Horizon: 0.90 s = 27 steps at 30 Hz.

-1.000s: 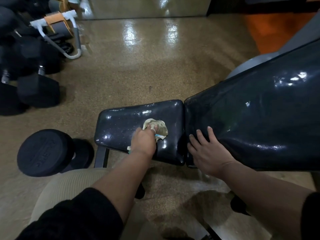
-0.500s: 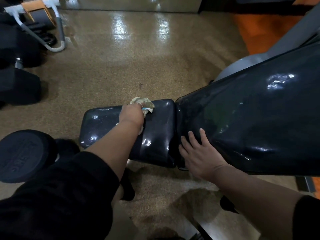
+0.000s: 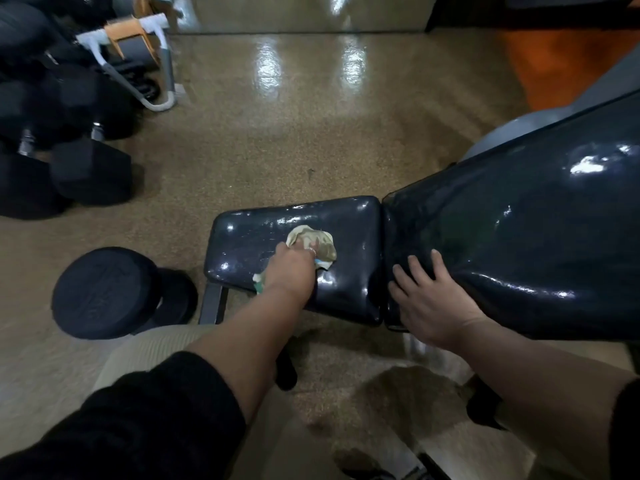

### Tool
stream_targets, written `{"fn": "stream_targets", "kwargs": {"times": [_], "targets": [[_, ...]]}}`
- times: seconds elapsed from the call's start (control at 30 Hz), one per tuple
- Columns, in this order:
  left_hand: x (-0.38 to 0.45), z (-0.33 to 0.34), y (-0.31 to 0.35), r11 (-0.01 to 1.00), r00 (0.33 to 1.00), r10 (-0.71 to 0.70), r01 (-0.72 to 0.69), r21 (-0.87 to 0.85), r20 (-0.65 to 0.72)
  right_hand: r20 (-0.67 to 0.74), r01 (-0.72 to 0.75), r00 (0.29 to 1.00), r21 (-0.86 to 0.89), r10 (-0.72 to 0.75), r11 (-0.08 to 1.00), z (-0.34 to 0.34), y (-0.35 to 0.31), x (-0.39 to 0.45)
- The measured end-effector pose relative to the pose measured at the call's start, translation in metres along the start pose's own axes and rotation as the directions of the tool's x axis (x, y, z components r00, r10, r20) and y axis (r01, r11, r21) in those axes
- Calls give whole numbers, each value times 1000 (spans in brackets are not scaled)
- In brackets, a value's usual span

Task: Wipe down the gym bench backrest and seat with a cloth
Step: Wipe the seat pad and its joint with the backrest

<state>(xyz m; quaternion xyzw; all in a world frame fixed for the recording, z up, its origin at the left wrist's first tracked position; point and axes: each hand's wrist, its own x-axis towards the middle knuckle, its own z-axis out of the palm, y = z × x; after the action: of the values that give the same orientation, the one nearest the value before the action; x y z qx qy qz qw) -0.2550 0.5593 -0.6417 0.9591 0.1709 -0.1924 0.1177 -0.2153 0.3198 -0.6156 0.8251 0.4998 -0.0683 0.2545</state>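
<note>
The glossy black seat pad [image 3: 349, 237] of the gym bench lies in the middle of the view, with the inclined black backrest [image 3: 519, 244] rising to its right. My left hand [image 3: 292, 270] presses a crumpled pale patterned cloth [image 3: 317, 242] onto the middle of the seat. My right hand [image 3: 433, 299] lies flat with fingers spread on the lower near edge of the backrest, beside the gap between the two pads. Part of the cloth is hidden under my left hand.
A round black dumbbell [image 3: 104, 292] lies on the floor left of the seat. Several hex dumbbells [image 3: 86, 171] and a grey metal frame [image 3: 152, 64] stand at the back left. The bench's metal leg [image 3: 213, 303] shows under the seat. Speckled tan floor [image 3: 294, 133] stretches behind.
My left hand has pulled the cloth back from the seat's far edge to its middle. My right hand has stayed on the backrest.
</note>
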Motion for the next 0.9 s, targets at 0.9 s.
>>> {"fn": "stream_targets", "kwargs": {"times": [0.9], "targets": [[-27,-1,8,995,995,35,-44,94,94,106,2,994,-3,-2,1000,-7,2,2]]}}
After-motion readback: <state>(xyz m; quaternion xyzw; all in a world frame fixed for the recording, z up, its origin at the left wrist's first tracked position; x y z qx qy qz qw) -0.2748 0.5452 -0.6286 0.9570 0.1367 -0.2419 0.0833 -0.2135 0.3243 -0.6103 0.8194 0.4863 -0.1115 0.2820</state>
